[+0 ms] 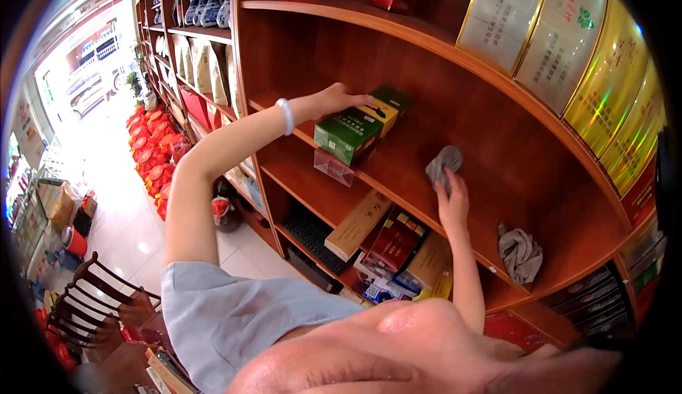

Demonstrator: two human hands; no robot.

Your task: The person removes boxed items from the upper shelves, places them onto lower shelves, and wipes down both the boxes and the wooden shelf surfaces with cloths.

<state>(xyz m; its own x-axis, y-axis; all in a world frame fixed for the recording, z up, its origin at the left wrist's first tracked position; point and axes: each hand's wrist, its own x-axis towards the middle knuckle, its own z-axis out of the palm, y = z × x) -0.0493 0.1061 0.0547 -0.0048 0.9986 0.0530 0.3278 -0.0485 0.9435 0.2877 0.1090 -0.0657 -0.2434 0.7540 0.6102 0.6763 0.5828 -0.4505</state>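
My left hand (332, 101), with a pale bracelet at the wrist, grips the upper end of a green and yellow box (348, 135) near the front edge of the middle shelf. Its fingers are partly hidden by the box. Beneath that box, a clear plastic holder (333, 167) hangs at the shelf edge. My right hand (453, 199) is closed on a grey cloth (445, 163), which is pressed against the brown shelf board (405, 152). A second grey cloth (521, 254) lies crumpled on the same shelf, to the right of my right arm.
Silver and gold boxes (561, 32) fill the shelf above. Lower down are a black keyboard (312, 241), a long tan box (359, 223) and a dark red box (396, 241). Red packages (150, 152) line the floor at left, and a wooden chair (96, 298) stands behind.
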